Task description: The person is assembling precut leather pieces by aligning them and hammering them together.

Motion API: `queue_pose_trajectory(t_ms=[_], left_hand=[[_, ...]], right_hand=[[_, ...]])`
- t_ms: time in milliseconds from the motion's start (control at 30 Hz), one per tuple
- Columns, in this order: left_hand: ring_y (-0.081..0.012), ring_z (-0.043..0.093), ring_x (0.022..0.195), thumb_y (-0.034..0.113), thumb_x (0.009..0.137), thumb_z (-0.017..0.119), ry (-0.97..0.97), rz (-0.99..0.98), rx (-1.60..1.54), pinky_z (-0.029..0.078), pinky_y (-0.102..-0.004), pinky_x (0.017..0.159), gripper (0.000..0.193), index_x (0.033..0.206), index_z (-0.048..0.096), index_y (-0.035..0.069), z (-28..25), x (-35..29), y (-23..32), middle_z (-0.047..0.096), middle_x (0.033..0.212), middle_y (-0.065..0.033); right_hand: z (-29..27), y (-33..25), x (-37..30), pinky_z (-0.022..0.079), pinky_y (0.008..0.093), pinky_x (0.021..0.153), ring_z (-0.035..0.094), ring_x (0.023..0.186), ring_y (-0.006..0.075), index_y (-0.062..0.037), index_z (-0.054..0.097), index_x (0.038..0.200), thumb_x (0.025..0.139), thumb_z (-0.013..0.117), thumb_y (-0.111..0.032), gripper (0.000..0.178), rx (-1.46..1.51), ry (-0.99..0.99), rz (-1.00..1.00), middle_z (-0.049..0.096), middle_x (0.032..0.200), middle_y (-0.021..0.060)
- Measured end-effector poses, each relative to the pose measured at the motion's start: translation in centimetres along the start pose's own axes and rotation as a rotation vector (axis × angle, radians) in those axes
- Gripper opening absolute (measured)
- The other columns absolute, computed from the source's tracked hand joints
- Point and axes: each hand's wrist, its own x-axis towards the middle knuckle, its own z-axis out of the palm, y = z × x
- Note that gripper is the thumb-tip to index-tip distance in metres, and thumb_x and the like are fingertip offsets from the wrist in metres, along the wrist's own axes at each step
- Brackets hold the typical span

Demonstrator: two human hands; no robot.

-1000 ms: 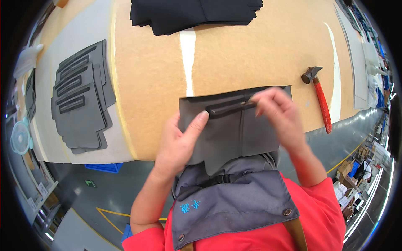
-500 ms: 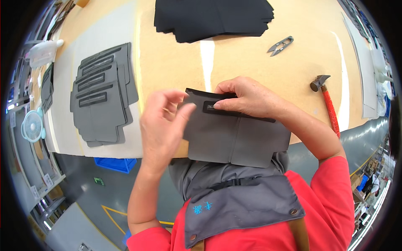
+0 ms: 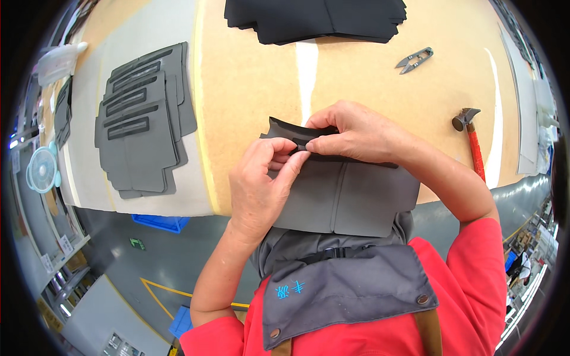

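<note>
A grey sheet panel (image 3: 350,199) with a black strip along its upper edge hangs over the table's front edge towards my lap. My right hand (image 3: 356,135) grips its black edge, fingers behind and thumb in front. With thumb and index finger, my left hand (image 3: 265,172) pinches the panel near a small black-framed slot, right beside my right thumb. The edge curls up between both hands. My fingers mostly cover the slot, so any small part there cannot be made out.
Similar grey panels with black-framed slots (image 3: 133,155) lie overlapped on the left. A stack of black sheets (image 3: 317,18) is at the far side. Thread snips (image 3: 415,60) and a red-handled hammer (image 3: 474,148) lie to the right. A blue crate (image 3: 160,222) stands below the table.
My left hand has moved right and closed on the panel beside my right thumb; before, it was apart from the slot with fingers spread. The panel's edge now bends up more.
</note>
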Motion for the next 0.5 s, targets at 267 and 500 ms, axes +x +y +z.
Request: queue_pose_trajectory(t_ms=[267, 500], left_hand=[[-0.0134, 0.068, 0.069, 0.007, 0.092, 0.074, -0.062, -0.036, 0.092, 0.055, -0.0275, 0.065, 0.008, 0.095, 0.071, 0.0, -0.4, 1.0, 0.7, 0.069, 0.085, -0.0072], [-0.0073, 0.061, 0.067, 0.01, 0.093, 0.074, -0.177, -0.097, 0.184, 0.053, -0.024, 0.066, 0.011, 0.093, 0.072, -0.001, -1.2, 2.2, 0.0, 0.069, 0.079, -0.0017]], right_hand=[[0.4, 0.2, -0.6, 0.05, 0.0337, 0.073, 0.06, 0.074, 0.0155, 0.0022, 0.071, 0.105, 0.092, 0.068, -0.015, 0.022, -0.12, 0.057, -0.023, 0.066, 0.08, 0.0067], [3.0, 4.4, -1.9, 0.049, 0.0414, 0.087, 0.058, 0.097, 0.0315, -0.0071, 0.065, 0.114, 0.082, 0.079, -0.012, 0.036, -0.507, 0.664, -0.535, 0.061, 0.104, 0.0111]])
